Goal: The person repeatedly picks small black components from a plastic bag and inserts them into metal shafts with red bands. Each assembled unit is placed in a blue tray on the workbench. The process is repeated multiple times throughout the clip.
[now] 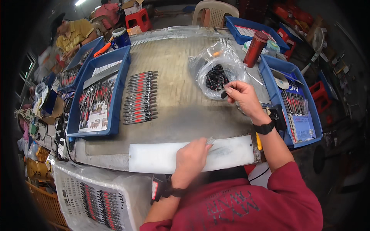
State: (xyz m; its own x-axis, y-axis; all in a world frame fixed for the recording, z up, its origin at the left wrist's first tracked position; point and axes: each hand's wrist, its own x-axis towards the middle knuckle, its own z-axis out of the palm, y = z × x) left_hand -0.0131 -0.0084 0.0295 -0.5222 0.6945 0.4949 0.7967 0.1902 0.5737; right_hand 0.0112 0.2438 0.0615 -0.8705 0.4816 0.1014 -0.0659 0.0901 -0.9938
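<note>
My right hand (246,101) pinches a small black piece (224,94) between thumb and fingertips. It is at the near right rim of a clear plastic bag (201,79), which holds many small black parts (217,78). Above a white board (152,157) at the table's near edge, my left hand (191,159) is closed. A short pale, shiny tip (210,140) sticks out by its fingers; the fingers hide the rest, so I cannot tell its kind. Left of the table's middle lies a column of black-and-red pen-like tools (140,98), side by side.
Blue trays (125,73) with similar tools flank the table; another blue tray (313,111) stands right. A red tumbler (256,49) is behind the bag. A white basket (61,181) with rows of tools sits below left. A person in yellow (77,32) works at far left.
</note>
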